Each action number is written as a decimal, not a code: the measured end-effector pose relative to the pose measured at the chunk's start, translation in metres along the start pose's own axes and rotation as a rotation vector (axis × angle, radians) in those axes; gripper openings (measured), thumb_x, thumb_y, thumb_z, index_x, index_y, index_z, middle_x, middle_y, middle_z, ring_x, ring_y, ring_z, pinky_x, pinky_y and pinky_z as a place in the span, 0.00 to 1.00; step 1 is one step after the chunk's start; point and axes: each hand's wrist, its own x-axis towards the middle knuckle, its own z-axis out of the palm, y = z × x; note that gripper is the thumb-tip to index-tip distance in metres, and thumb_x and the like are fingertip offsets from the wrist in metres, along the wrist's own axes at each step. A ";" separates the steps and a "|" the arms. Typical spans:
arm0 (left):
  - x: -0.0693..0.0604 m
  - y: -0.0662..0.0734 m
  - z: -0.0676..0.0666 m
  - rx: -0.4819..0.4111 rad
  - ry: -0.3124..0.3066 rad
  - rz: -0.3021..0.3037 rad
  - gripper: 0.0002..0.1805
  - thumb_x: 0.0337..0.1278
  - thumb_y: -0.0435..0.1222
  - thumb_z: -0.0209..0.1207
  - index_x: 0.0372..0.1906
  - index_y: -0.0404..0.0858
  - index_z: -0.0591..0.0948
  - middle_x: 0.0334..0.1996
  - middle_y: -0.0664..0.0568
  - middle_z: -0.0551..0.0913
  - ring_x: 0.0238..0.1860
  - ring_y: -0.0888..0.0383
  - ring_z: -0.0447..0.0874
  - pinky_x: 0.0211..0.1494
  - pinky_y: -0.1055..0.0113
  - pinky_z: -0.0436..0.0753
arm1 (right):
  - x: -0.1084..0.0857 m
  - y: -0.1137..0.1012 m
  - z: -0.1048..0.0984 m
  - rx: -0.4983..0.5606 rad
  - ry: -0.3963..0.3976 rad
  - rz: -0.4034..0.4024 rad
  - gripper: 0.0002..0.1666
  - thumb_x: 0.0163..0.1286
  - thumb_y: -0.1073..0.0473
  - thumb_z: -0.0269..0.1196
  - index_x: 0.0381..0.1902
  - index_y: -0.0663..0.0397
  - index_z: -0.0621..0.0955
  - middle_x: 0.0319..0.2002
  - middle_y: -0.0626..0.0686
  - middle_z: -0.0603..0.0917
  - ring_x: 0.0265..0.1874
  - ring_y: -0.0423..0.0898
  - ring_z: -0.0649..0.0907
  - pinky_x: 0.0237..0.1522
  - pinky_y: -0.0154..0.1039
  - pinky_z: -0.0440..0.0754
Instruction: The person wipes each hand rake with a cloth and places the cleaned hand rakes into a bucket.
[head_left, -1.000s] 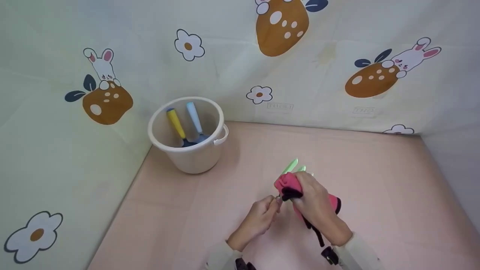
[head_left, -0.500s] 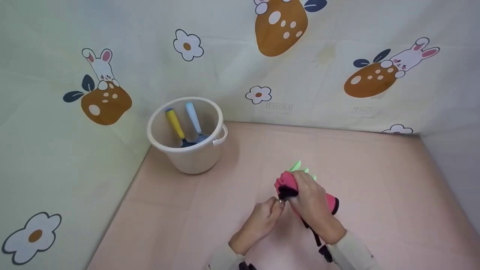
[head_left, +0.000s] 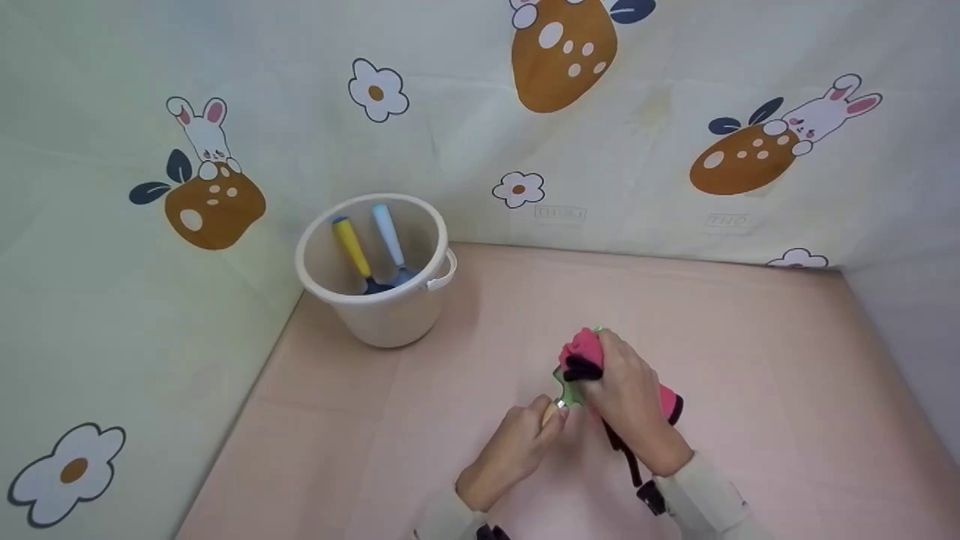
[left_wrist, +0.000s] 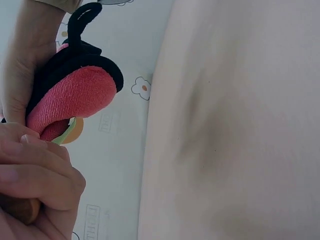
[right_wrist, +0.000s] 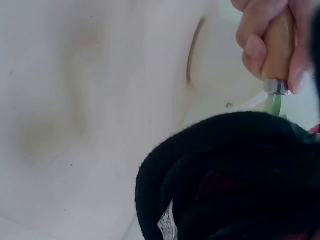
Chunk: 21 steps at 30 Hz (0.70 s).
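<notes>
My left hand point(head_left: 517, 442) grips the wooden handle point(right_wrist: 280, 45) of a small garden fork, whose green metal head point(head_left: 568, 393) shows beside the cloth in the head view. A metal collar point(right_wrist: 275, 86) joins handle and head. My right hand point(head_left: 628, 386) holds a pink cloth point(head_left: 583, 346) with black edging, bunched around the green prongs, most of which it hides. In the left wrist view, the pink cloth point(left_wrist: 75, 95) curls over a sliver of green, and a black loop sticks out from its edge. The handle's end point(left_wrist: 22, 209) pokes out below my left fingers.
A cream bucket point(head_left: 386, 319) stands at the back left of the pinkish tabletop point(head_left: 360, 420). Inside it lean two tools, one with a yellow handle point(head_left: 351, 246) and one with a light blue handle point(head_left: 388, 234). Printed curtains point(head_left: 450, 150) enclose the back and sides.
The right hand and cloth have shifted slightly away along the fork. The prong tips showing beyond the hand are now mostly covered, while the green base near the left hand has come into sight.
</notes>
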 end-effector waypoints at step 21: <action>-0.002 -0.002 -0.001 -0.005 -0.053 -0.034 0.17 0.69 0.46 0.44 0.25 0.43 0.66 0.13 0.64 0.58 0.13 0.69 0.53 0.13 0.79 0.54 | 0.013 0.020 -0.011 0.087 -0.108 0.202 0.22 0.53 0.56 0.69 0.40 0.60 0.72 0.26 0.54 0.76 0.24 0.49 0.77 0.26 0.45 0.78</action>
